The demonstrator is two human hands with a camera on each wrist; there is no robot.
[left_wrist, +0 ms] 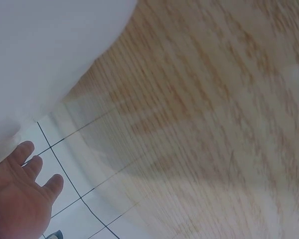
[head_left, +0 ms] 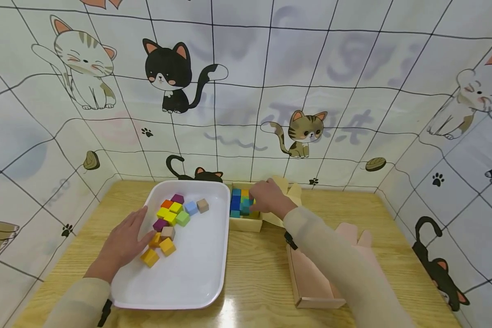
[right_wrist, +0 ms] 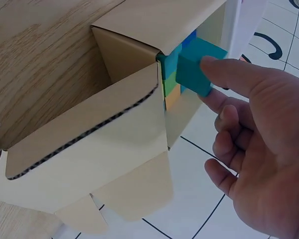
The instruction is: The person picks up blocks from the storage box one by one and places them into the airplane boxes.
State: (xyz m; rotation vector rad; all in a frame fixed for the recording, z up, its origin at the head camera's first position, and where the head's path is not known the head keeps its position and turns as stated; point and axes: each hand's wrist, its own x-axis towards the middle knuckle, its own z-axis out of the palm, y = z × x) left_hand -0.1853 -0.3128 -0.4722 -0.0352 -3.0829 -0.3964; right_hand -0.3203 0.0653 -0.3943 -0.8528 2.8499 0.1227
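Observation:
My right hand [head_left: 270, 198] is over a small cardboard box [head_left: 245, 225] at the back of the table. In the right wrist view, its thumb and index finger pinch a teal cube [right_wrist: 193, 64] at the box opening, while the other fingers curl loosely. Blue, teal, green and orange cubes [head_left: 235, 200] sit packed inside that box. At the left rim of a white tray [head_left: 197, 273] rests my left hand [head_left: 125, 239], its fingers extended and thumb over the inside. Near that thumb lie orange cubes [head_left: 167, 247], with yellow cubes [head_left: 170, 218] and other colours farther back.
An open, pinkish-brown cardboard box [head_left: 311, 275] lies under my right forearm. The small box's lid flaps [head_left: 287, 189] spread to its right. Behind the wooden table [head_left: 254, 273] hangs a white sheet [head_left: 238, 105] printed with cats and grid lines.

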